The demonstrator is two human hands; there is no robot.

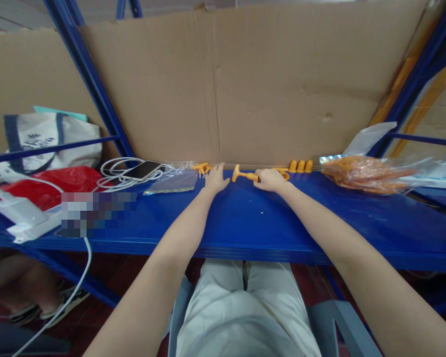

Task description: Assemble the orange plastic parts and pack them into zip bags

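Observation:
An orange T-shaped plastic piece lies along the back of the blue shelf, its crossbar pointing left. My right hand is closed around its right end, so that end is hidden. To the left, my left hand rests flat with fingers stretched toward the cardboard and the thumb apart. Just beyond its fingers sit small orange pieces, partly covered by the hand. Behind my right hand an orange looped piece peeks out. Three short orange pieces stand upright in a row farther right.
A clear plastic bag lies left of my hands, beside a phone on coiled white cable. A power strip and red bag are far left. Right stands a bag of orange parts. Cardboard walls the back.

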